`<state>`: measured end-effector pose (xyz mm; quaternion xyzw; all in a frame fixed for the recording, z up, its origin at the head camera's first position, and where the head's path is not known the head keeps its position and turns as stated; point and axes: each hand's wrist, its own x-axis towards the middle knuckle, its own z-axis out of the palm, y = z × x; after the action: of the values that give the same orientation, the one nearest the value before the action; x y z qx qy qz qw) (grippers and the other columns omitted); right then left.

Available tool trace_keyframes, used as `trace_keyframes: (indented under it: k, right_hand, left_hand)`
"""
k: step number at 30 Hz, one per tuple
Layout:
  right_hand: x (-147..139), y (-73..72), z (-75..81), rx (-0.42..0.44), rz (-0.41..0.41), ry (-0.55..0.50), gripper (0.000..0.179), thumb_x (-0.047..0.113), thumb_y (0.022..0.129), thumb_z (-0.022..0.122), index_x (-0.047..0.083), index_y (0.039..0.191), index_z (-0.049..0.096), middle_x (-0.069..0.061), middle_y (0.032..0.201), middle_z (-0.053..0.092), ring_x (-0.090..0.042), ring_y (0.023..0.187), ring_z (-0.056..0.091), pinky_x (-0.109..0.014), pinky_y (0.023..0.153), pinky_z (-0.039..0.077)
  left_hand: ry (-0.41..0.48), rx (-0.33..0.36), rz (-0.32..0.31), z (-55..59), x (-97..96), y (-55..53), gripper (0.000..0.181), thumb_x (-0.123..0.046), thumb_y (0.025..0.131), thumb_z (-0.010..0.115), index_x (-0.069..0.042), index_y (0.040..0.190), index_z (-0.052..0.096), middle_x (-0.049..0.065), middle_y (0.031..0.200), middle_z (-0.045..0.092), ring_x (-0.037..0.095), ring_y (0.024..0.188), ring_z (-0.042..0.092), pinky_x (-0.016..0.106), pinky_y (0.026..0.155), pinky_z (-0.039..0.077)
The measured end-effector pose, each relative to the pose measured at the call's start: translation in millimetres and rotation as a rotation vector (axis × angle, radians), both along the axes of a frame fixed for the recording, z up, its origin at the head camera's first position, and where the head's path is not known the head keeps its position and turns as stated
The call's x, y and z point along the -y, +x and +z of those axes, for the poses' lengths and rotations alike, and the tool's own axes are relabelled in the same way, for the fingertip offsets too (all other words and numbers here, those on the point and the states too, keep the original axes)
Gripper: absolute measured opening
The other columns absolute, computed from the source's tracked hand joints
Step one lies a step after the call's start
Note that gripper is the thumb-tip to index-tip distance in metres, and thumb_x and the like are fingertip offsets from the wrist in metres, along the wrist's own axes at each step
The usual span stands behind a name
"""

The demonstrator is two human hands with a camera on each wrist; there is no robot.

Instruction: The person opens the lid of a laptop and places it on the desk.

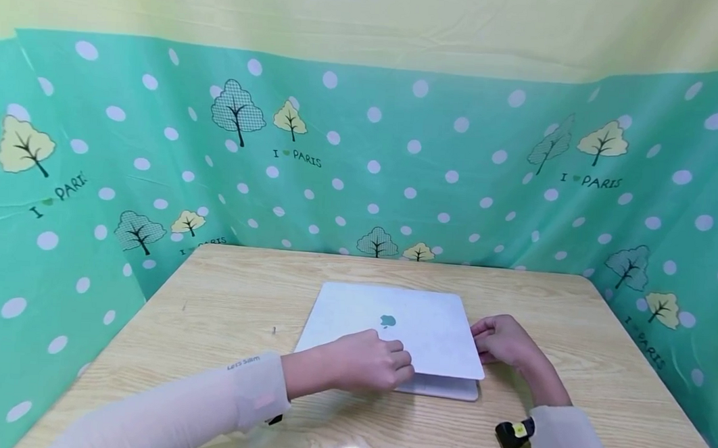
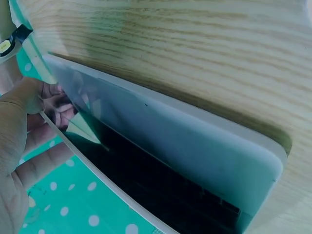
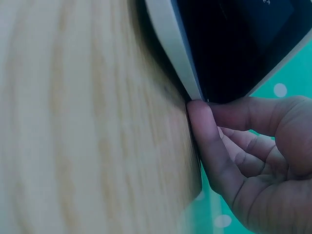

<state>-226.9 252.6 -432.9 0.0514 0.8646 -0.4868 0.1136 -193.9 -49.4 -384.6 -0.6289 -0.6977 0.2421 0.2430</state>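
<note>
A silver laptop (image 1: 426, 336) with an apple mark on its lid lies on the wooden table, its lid raised a narrow gap above the base. At the lid's front edge, my left hand (image 1: 370, 363) grips the rim with curled fingers. The left wrist view shows the lid's thin edge at that hand (image 2: 19, 146) and the pale base (image 2: 180, 117) under it. My right hand (image 1: 508, 340) is at the laptop's right side. Up close in the right wrist view, its thumb and forefinger (image 3: 243, 116) pinch the side edge of the base. Dark screen and keyboard show inside the gap.
The light wooden table (image 1: 240, 279) extends around the laptop on all sides. Behind it and at both sides hangs a green curtain (image 1: 410, 186) with white dots and printed trees. A small black device (image 1: 512, 435) is strapped at the right wrist.
</note>
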Motion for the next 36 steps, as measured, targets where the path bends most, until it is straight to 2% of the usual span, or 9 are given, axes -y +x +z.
trace_keyframes:
  k: [7,13,20,26,36]
  right_hand:
    - [0,-0.5,-0.7,-0.005,-0.01,0.026,0.025,-0.008,0.092,0.058,-0.013,0.116,0.064,-0.014,0.09,0.07,-0.021,0.075,0.069,-0.037,0.065,0.061]
    - [-1,0.3,-2.0,-0.011,0.001,0.008,0.025,-0.008,0.092,0.056,-0.014,0.115,0.064,-0.014,0.089,0.071,-0.022,0.075,0.07,-0.037,0.065,0.061]
    - [-1,-0.2,-3.0,-0.016,0.008,0.013,0.027,-0.011,0.093,0.049,-0.014,0.115,0.064,-0.013,0.087,0.07,-0.022,0.073,0.068,-0.037,0.063,0.06]
    - [-1,-0.6,-3.1,-0.031,0.012,0.028,0.029,-0.012,0.09,0.048,-0.015,0.115,0.064,-0.014,0.087,0.068,-0.021,0.074,0.067,-0.036,0.064,0.06]
    - [1,0.5,0.3,0.003,0.012,-0.092,0.021,-0.013,0.092,0.059,-0.017,0.112,0.061,-0.016,0.089,0.07,-0.024,0.078,0.072,-0.039,0.07,0.064]
  left_hand:
    - [-0.01,-0.026,-0.015,6.1,0.9,-2.8,0.014,-0.022,0.105,0.054,-0.023,0.109,0.068,-0.013,0.101,0.066,0.003,0.089,0.062,0.016,0.05,0.048]
    - [-0.005,-0.027,-0.037,10.3,1.7,-6.0,0.015,-0.019,0.104,0.053,-0.023,0.107,0.068,-0.013,0.099,0.065,0.004,0.088,0.063,0.017,0.05,0.05]
    - [0.024,-0.068,-0.088,17.5,3.9,-11.5,0.016,-0.014,0.103,0.054,-0.022,0.104,0.068,-0.013,0.094,0.064,0.004,0.083,0.062,0.017,0.048,0.048]
    - [0.045,-0.058,-0.095,26.6,4.5,-15.8,0.017,-0.013,0.103,0.055,-0.021,0.106,0.069,-0.012,0.094,0.065,0.003,0.085,0.063,0.017,0.048,0.05]
    - [0.06,-0.066,-0.096,42.4,4.7,-22.9,0.014,-0.013,0.103,0.055,-0.019,0.105,0.068,-0.01,0.093,0.064,0.005,0.083,0.063,0.019,0.047,0.049]
